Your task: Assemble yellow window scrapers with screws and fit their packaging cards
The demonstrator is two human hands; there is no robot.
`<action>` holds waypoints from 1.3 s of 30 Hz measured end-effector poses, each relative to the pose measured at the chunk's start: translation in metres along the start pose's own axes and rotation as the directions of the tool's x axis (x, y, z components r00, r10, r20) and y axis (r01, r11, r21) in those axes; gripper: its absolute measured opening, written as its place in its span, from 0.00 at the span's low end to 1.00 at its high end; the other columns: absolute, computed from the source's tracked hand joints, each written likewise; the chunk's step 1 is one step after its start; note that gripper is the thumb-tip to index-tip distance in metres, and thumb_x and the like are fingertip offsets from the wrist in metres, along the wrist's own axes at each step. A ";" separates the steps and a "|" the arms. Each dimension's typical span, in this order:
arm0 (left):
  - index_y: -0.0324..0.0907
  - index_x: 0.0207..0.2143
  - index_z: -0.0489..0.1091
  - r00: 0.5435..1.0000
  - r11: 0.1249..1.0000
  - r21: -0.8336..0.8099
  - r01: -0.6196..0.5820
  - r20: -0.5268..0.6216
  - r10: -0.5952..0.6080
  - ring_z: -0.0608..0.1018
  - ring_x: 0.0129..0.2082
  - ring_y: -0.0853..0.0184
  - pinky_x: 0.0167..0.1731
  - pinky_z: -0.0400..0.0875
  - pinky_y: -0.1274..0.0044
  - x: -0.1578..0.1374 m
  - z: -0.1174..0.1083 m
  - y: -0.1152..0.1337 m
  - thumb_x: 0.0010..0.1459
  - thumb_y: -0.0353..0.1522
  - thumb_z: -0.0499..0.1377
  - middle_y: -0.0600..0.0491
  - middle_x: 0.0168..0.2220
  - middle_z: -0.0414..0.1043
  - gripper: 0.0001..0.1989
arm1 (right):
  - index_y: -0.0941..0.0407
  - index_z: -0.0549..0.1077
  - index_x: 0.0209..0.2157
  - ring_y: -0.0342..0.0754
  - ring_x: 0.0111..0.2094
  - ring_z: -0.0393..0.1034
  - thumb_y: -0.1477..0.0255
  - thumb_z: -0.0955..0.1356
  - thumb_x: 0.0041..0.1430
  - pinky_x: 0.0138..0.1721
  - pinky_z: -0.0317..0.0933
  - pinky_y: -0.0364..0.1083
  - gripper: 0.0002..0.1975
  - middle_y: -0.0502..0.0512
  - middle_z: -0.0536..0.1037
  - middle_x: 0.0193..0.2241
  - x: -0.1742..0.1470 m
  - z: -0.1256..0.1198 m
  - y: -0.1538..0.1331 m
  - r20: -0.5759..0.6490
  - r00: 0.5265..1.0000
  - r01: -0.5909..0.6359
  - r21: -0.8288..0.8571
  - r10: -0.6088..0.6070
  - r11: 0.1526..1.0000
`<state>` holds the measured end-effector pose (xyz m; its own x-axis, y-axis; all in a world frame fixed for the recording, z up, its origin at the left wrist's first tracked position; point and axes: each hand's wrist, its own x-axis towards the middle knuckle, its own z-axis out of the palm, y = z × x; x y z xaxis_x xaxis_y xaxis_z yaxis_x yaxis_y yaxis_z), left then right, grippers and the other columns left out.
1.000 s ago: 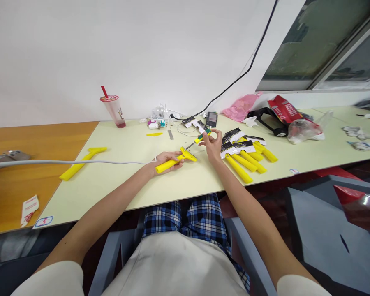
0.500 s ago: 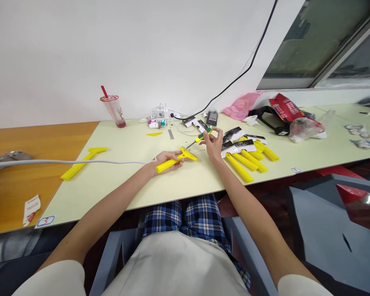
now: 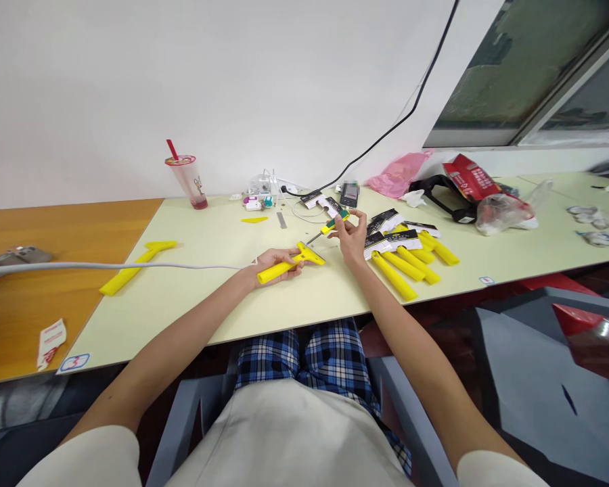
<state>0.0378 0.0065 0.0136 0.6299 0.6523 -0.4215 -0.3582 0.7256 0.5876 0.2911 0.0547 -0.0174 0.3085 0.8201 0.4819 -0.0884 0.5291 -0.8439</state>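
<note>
My left hand [image 3: 275, 262] is closed round a yellow scraper [image 3: 279, 270], its wide head pointing to the right. In my right hand [image 3: 351, 235] is a screwdriver with a green and yellow handle [image 3: 336, 222]. Its thin shaft slants down to the scraper's head; whether the tip sits in a screw is too small to tell. Behind the scraper lie a flat yellow piece [image 3: 254, 220] and a grey metal blade [image 3: 281, 220]. Close to my right wrist is a pile of yellow scrapers [image 3: 411, 265] with black and white cards.
Another yellow scraper body [image 3: 134, 269] lies at the left of the table [image 3: 193, 304]. A cup with a red straw [image 3: 187, 181] stands by the wall. A white cable [image 3: 183, 266] runs to my left wrist. Farther right are a pink bag [image 3: 398, 174] and a black tape dispenser [image 3: 444, 193].
Almost nothing differs. Both hands keep their hold on the scraper and the screwdriver, with only a very slight shift of the scraper.
</note>
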 end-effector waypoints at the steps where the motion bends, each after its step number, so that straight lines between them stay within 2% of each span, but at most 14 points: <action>1: 0.36 0.75 0.57 1.000 1.000 0.001 0.001 0.002 -0.001 0.86 0.36 0.66 0.41 0.84 0.74 0.001 -0.001 0.000 0.53 0.13 0.55 0.33 0.59 0.79 0.46 | 0.46 0.60 0.52 0.50 0.37 0.86 0.45 0.78 0.63 0.31 0.81 0.46 0.32 0.46 0.86 0.33 0.000 0.000 0.000 0.003 1.000 0.001 -0.004 -0.001 1.000; 10: 0.34 0.72 0.60 1.000 1.000 -0.016 0.007 0.012 -0.007 0.86 0.36 0.65 0.41 0.84 0.75 0.000 -0.001 0.000 0.55 0.13 0.55 0.30 0.60 0.78 0.41 | 0.45 0.59 0.52 0.50 0.36 0.85 0.45 0.76 0.65 0.32 0.81 0.46 0.31 0.47 0.86 0.35 -0.001 0.000 -0.001 0.019 1.000 0.002 -0.030 -0.001 1.000; 19: 0.34 0.68 0.62 1.000 1.000 0.006 -0.004 0.029 0.004 0.86 0.36 0.65 0.41 0.83 0.75 0.000 -0.001 -0.001 0.55 0.13 0.55 0.32 0.58 0.79 0.38 | 0.46 0.60 0.51 0.50 0.35 0.85 0.45 0.78 0.62 0.32 0.81 0.46 0.32 0.46 0.86 0.33 -0.002 0.001 -0.002 0.015 1.000 -0.006 0.006 0.006 1.000; 31: 0.36 0.73 0.58 1.000 1.000 0.016 -0.009 0.030 0.009 0.86 0.38 0.65 0.42 0.83 0.76 0.001 -0.005 -0.001 0.52 0.14 0.57 0.34 0.58 0.80 0.45 | 0.46 0.61 0.51 0.50 0.34 0.86 0.47 0.78 0.63 0.30 0.81 0.46 0.31 0.46 0.87 0.34 -0.001 0.001 -0.004 0.016 1.000 -0.004 0.000 0.004 1.000; 39: 0.36 0.73 0.56 1.000 0.999 0.031 -0.019 0.018 0.018 0.86 0.37 0.65 0.41 0.82 0.76 0.001 -0.003 0.000 0.52 0.14 0.56 0.33 0.58 0.80 0.45 | 0.46 0.62 0.51 0.49 0.33 0.85 0.47 0.79 0.62 0.28 0.80 0.45 0.31 0.46 0.87 0.33 -0.002 0.002 -0.005 -0.002 1.000 -0.010 0.004 0.010 1.000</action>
<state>0.0365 0.0077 0.0108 0.6358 0.6612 -0.3981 -0.3485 0.7062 0.6163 0.2895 0.0511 -0.0137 0.3091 0.8250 0.4730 -0.0950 0.5217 -0.8478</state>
